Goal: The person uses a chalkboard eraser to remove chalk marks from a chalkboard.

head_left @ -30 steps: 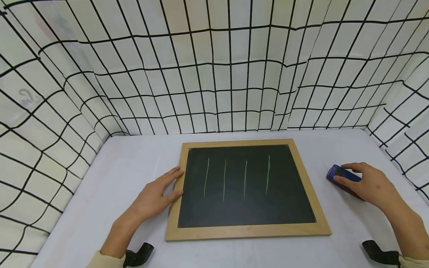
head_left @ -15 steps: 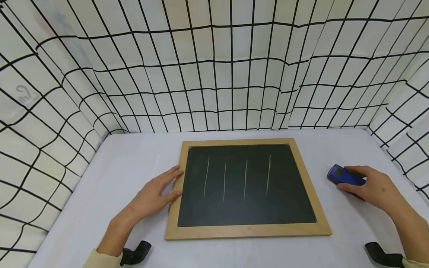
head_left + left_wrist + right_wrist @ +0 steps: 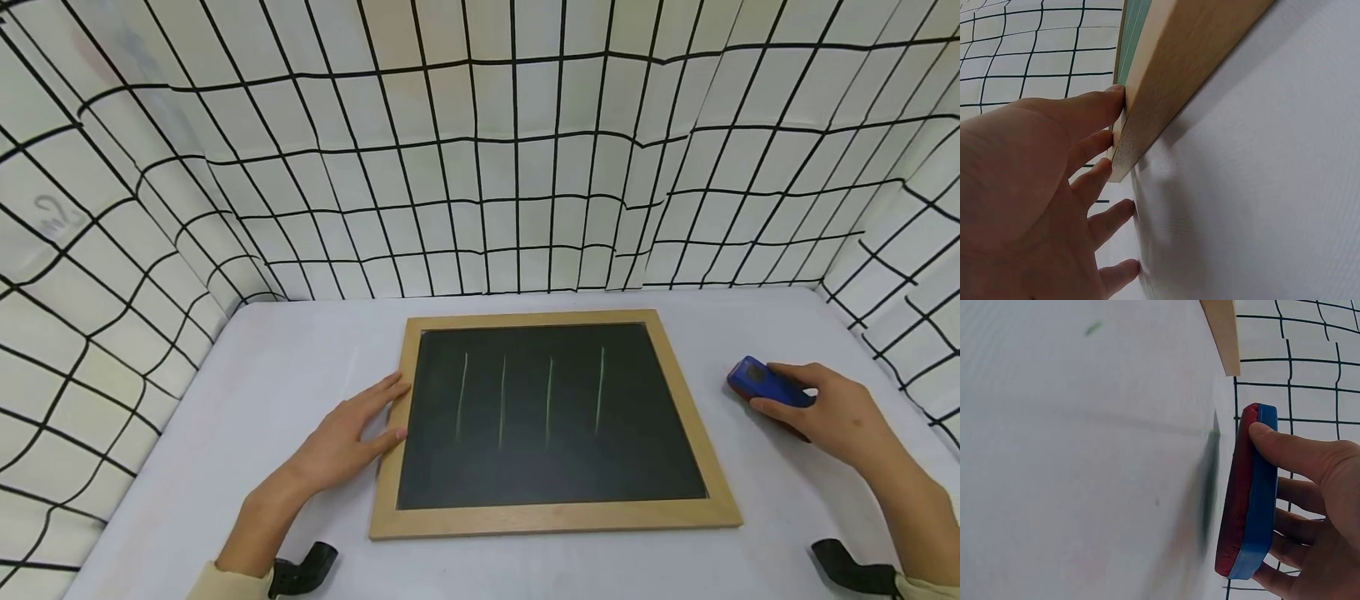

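Black wire grid [image 3: 515,167] against pale panels [image 3: 536,175] surrounds a white, faintly textured bench [image 3: 307,358]. Chalkboard [image 3: 573,421] sits mid-bench: matte dark green, flat wooden frame [image 3: 555,518], four skinny chalk lines [image 3: 502,404]. Left hand [image 3: 337,446] touches the frame at 9 o'clock, grip apart, fingers relaxed. Right hand [image 3: 846,417], out at 3 o'clock, has its grip clamped round a chunky eraser [image 3: 768,387], blue shell [image 3: 1255,531], kinda fabric-looking red face [image 3: 1235,494].

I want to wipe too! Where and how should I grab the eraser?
Probably by the blue part of the eraser, from the right, pinching its long sides as the right hand does: it's a slim block, red part toward the table.
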`<move>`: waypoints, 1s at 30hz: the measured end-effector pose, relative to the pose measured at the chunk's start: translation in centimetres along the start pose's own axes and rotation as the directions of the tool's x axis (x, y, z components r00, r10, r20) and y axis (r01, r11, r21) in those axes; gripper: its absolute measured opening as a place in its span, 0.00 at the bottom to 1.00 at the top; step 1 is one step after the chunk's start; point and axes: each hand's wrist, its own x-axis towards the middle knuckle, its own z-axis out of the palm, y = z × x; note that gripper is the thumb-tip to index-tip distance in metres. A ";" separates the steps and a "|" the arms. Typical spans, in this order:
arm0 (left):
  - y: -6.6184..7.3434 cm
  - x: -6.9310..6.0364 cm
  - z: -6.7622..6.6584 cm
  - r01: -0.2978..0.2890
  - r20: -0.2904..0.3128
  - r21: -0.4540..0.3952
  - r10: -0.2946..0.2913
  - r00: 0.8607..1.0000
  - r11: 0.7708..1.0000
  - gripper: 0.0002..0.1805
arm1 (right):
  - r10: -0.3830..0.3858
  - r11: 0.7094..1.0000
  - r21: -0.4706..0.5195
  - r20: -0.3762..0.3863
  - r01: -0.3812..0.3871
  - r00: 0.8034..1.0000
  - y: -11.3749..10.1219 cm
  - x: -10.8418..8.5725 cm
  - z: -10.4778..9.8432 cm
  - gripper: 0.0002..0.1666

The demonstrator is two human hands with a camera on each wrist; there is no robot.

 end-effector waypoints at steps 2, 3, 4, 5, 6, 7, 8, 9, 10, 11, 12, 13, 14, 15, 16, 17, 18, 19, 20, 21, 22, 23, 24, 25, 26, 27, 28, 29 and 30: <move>-0.2 -0.1 0.0 0.006 0.004 0.000 -0.006 1.000 1.000 0.37 | -0.003 1.000 0.025 -0.003 0.003 1.000 -0.6 0.1 0.2 0.49; -0.3 -0.2 -0.1 0.008 0.005 -0.004 -0.008 1.000 1.000 0.36 | -0.001 0.999 0.037 -0.004 0.001 1.000 -0.9 0.2 0.3 0.49; -0.4 -0.2 -0.1 0.007 0.005 -0.006 -0.007 1.000 1.000 0.36 | -0.001 0.999 0.050 -0.008 0.002 1.000 -1.2 0.3 0.4 0.49; -0.4 -0.3 -0.1 0.005 0.004 -0.011 -0.005 1.000 1.000 0.36 | -0.002 0.998 0.061 -0.012 0.003 1.000 -1.5 0.3 0.5 0.48; -0.4 -0.3 -0.1 0.003 0.005 -0.016 -0.003 1.000 1.000 0.36 | -0.004 0.997 0.071 -0.015 0.005 1.000 -1.8 0.4 0.5 0.48; -0.4 -0.3 -0.1 0.004 0.009 -0.025 -0.003 1.000 1.000 0.36 | -0.008 0.997 0.079 -0.017 0.009 1.000 -2.1 0.4 0.6 0.48; -0.4 -0.2 -0.1 -0.001 0.009 -0.030 0.001 1.000 1.000 0.36 | -0.017 0.996 0.084 -0.022 0.019 1.000 -2.4 0.5 0.6 0.47; -0.4 -0.2 -0.1 -0.005 0.010 -0.036 0.005 1.000 0.999 0.36 | -0.025 0.996 0.091 -0.024 0.027 0.999 -2.7 0.5 0.7 0.47; -0.3 -0.2 -0.1 -0.007 0.011 -0.039 0.008 1.000 0.999 0.36 | -0.037 0.995 0.096 -0.026 0.039 0.999 -3.1 0.6 0.7 0.46; -0.2 -0.1 -0.1 -0.006 0.014 -0.044 0.007 1.000 0.999 0.36 | -0.047 0.994 0.102 -0.023 0.049 0.999 -3.4 0.6 0.8 0.46; -0.1 -0.1 -0.2 -0.008 0.015 -0.043 0.008 1.000 0.999 0.36 | -0.059 0.992 0.109 -0.024 0.061 0.998 -3.8 0.7 0.9 0.46; -0.1 -0.1 -0.2 -0.006 0.018 -0.041 0.007 1.000 0.999 0.36 | -0.069 0.990 0.118 -0.027 0.072 0.997 -4.2 0.7 0.9 0.46; -0.1 0.0 -0.2 -0.007 0.017 -0.038 0.007 1.000 0.999 0.36 | -0.079 0.989 0.126 -0.029 0.082 0.996 -4.5 0.8 1.0 0.45; 0.0 0.0 -0.2 -0.003 0.019 -0.036 0.003 1.000 0.999 0.36 | -0.087 0.987 0.134 -0.032 0.090 0.996 -5.0 0.8 1.0 0.45; 0.0 0.0 -0.2 0.000 0.019 -0.034 0.000 1.000 0.999 0.36 | -0.095 0.985 0.143 -0.035 0.099 0.995 -5.3 1.0 1.0 0.45; 0.1 0.1 -0.1 0.003 0.020 -0.033 -0.002 1.000 0.999 0.36 | -0.101 0.983 0.152 -0.037 0.106 0.994 -5.7 1.1 1.0 0.45; 0.1 0.1 -0.1 0.003 0.017 -0.032 -0.003 1.000 0.999 0.36 | -0.108 0.980 0.162 -0.041 0.113 0.993 -6.1 1.3 1.0 0.44; 0.1 0.2 0.0 0.002 0.018 -0.034 -0.002 1.000 0.999 0.36 | -0.113 0.979 0.167 -0.044 0.119 0.993 -6.5 1.4 1.0 0.44; 0.1 0.2 0.0 -0.001 0.015 -0.036 0.002 1.000 0.999 0.36 | -0.117 0.978 0.170 -0.044 0.123 0.992 -6.9 1.6 1.0 0.43; 0.1 0.2 0.0 -0.001 0.017 -0.040 0.001 1.000 0.999 0.36 | -0.123 0.976 0.174 -0.045 0.129 0.991 -7.3 1.7 1.0 0.43; 0.0 0.2 0.1 -0.001 0.017 -0.044 0.001 1.000 0.999 0.36 | -0.128 0.974 0.181 -0.042 0.133 0.991 -7.7 1.9 1.1 0.43; 0.0 0.2 0.1 -0.001 0.014 -0.044 0.002 1.000 0.999 0.36 | -0.130 0.973 0.188 -0.036 0.134 0.991 -8.3 2.0 1.1 0.42; -0.1 0.1 0.0 0.000 0.012 -0.043 0.001 1.000 0.999 0.35 | -0.135 0.971 0.197 -0.028 0.138 0.990 -8.8 2.2 1.2 0.42; -0.1 0.1 0.0 0.001 0.011 -0.043 -0.001 1.000 0.999 0.35 | -0.141 0.968 0.205 -0.019 0.142 0.990 -9.2 2.3 1.3 0.42; -0.2 0.1 0.0 0.005 0.011 -0.045 -0.004 1.000 0.999 0.35 | -0.145 0.966 0.214 -0.006 0.143 0.989 -9.6 2.5 1.3 0.42; -0.2 0.1 0.0 0.006 0.011 -0.049 -0.006 1.000 0.999 0.36 | -0.149 0.965 0.221 0.005 0.144 0.989 -10.0 2.6 1.4 0.42; -0.2 0.1 0.0 0.005 0.010 -0.051 -0.004 1.000 0.999 0.36 | -0.150 0.963 0.227 0.018 0.142 0.988 -10.4 2.7 1.5 0.42; -0.2 0.2 0.0 0.003 0.012 -0.055 -0.002 1.000 0.998 0.36 | -0.152 0.963 0.229 0.027 0.142 0.988 -10.6 2.8 1.6 0.42; -0.2 0.2 0.0 0.000 0.016 -0.060 0.001 1.000 0.998 0.36 | -0.154 0.963 0.229 0.035 0.142 0.987 -10.9 2.8 1.7 0.41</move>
